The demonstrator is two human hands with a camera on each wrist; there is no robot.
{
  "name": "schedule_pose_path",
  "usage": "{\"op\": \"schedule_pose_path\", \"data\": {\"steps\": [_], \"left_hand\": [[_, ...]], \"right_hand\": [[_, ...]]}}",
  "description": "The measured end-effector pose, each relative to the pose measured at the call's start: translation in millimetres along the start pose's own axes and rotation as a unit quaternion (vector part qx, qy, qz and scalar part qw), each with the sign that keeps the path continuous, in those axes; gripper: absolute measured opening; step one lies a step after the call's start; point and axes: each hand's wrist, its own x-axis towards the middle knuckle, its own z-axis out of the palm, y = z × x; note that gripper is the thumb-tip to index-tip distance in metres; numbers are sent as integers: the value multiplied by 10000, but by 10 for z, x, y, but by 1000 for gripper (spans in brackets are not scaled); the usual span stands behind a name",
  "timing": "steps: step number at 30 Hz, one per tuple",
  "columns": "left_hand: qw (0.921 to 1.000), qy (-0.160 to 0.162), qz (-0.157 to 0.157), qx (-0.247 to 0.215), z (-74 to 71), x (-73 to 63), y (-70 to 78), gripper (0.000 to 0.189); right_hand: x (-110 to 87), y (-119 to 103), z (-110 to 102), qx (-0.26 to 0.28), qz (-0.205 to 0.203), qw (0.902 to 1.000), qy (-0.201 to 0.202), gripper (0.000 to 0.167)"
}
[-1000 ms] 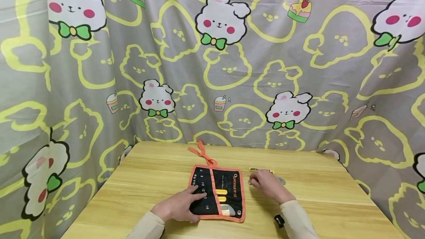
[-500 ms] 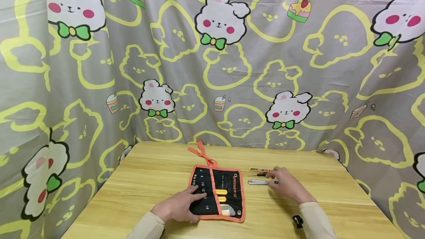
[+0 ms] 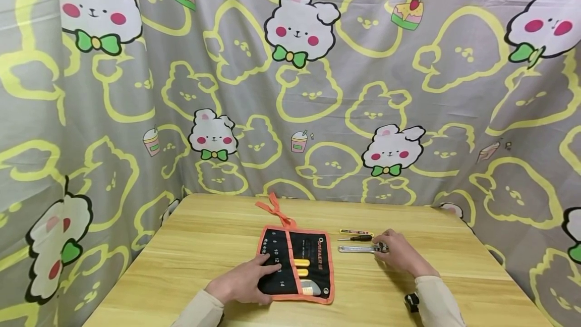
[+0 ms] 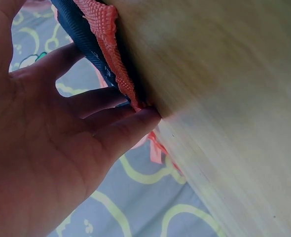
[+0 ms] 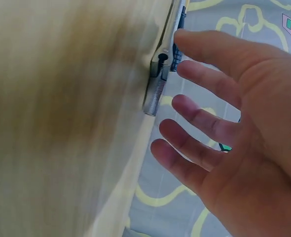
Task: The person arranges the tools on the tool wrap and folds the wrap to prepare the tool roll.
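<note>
A black tool pouch (image 3: 308, 246) with orange edging lies unrolled on the table, its pockets printed with numbers. My left hand (image 3: 240, 281) rests on its left part, fingers spread, and in the left wrist view the thumb (image 4: 135, 126) touches its orange edge. Two yellow handles and a grey-and-yellow tool (image 3: 310, 287) show in the pouch's right half. My right hand (image 3: 401, 254) is at the head end of a silver adjustable wrench (image 3: 356, 249). The right wrist view has its fingers (image 5: 200, 116) loosely bent and apart, with the wrench's head (image 5: 157, 84) just beyond them, ungripped.
Behind the wrench lie a black-handled screwdriver (image 3: 361, 238) and a narrow yellow item (image 3: 354, 231) with dark lettering. The pouch's orange tie (image 3: 274, 208) trails toward the back of the wooden table (image 3: 218, 226). A patterned curtain (image 3: 313, 90) stands around the far sides.
My right hand has moved right, away from the pouch's edge and to the wrench's head, uncovering the screwdriver and wrench. The left hand has stayed on the pouch.
</note>
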Motion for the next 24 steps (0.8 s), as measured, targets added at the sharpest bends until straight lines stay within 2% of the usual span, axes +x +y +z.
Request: {"op": "schedule_pose_path", "data": {"steps": [8,18,24], "left_hand": [[10000,16,22,26,10,2,-17,73],[10000,15,-27,38,4,1,-7,73],[10000,41,-8,9,-4,-6,5,73]], "right_hand": [[16,27,46,225,107,9994,-245,25],[40,29,37,102,-113,9994,-325,25],[42,30,22,215,-108,9985,-484,28]]}}
